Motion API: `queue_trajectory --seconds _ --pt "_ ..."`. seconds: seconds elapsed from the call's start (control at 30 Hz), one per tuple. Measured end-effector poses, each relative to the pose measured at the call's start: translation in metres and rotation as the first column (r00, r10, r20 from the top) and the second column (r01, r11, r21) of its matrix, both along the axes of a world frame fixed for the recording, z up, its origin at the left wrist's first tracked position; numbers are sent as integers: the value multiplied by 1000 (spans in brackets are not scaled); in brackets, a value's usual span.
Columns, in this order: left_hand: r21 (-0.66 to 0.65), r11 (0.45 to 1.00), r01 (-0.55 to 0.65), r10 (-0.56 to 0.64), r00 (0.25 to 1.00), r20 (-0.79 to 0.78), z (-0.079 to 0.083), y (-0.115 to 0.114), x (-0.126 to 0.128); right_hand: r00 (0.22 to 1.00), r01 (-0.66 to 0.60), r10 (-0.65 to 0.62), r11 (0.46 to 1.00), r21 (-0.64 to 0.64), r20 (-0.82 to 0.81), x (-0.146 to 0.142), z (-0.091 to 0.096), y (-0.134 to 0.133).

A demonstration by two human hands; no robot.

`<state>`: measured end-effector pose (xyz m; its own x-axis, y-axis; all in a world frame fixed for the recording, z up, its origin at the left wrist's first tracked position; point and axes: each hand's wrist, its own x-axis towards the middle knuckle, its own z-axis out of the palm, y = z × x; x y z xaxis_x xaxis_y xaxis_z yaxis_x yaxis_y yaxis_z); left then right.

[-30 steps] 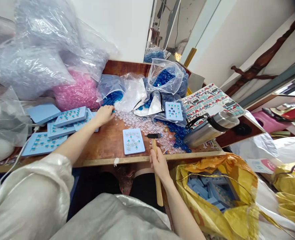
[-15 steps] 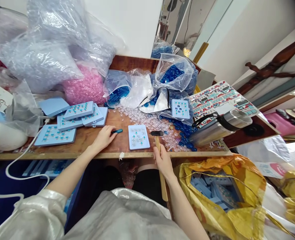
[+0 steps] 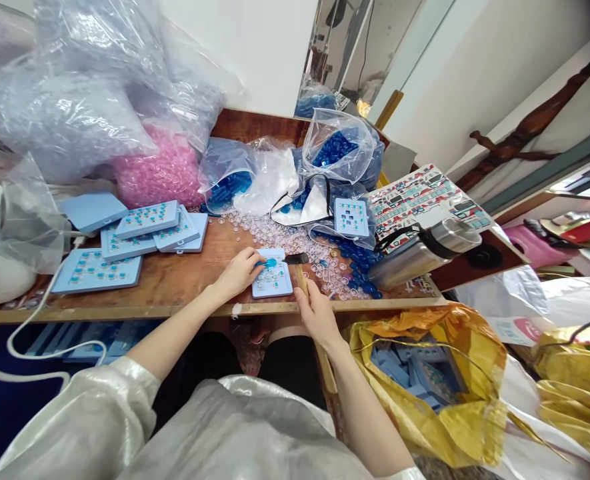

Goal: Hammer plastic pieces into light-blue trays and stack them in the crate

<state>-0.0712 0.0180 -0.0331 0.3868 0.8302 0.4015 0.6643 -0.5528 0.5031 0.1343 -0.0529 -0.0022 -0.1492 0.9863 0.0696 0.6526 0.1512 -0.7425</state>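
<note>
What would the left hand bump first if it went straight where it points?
The left hand, with its blue piece, would probably meet the pale blue panel first; whether they touch now is unclear.

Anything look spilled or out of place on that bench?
Yes: clear pieces near the hammer and dark-blue pieces farther right lie loose on the bench, while other blue pieces sit bagged. Possibly a spill, maybe deliberate.

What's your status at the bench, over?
Left hand holding blue piece at light-blue panel. Right hand gripping hammer. Loose clear pieces behind panel.
</note>
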Motion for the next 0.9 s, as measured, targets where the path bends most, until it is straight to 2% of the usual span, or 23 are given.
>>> queue_trajectory --seconds 0.07,0.17,0.23,0.4,0.6,0.67,0.77,0.83,0.9 --pt "-14 1000 -6 6 1000 12 1 0 0 996 -18 19 1000 -5 88 -8 5 7" --pt "-53 998 -27 29 999 33 1 1 0 967 -15 39 995 -98 252 -15 5 16" --pt "-85 996 -30 34 998 47 1 2 -1 964 -18 46 994 -106 262 -14 1 18" --pt "-125 992 -29 39 996 79 1 4 -3 989 24 -22 1000 -12 144 -8 1 13" --pt "-146 988 -46 59 995 86 2 1 0 930 -1 50 991 -133 365 -16 8 23" --pt "-150 988 -44 58 994 91 1 0 -1 948 0 35 994 -110 315 -14 6 24" --pt "-100 991 -87 96 991 98 1 13 -11 993 11 -6 999 -42 116 -7 -3 19" --pt "-5 977 -213 213 974 78 1 35 -24 1000 13 -15 999 -38 -27 -3 -11 14" --pt "90 927 -364 364 931 17 4 65 -40 991 14 -24 997 -79 -129 0 -19 9"
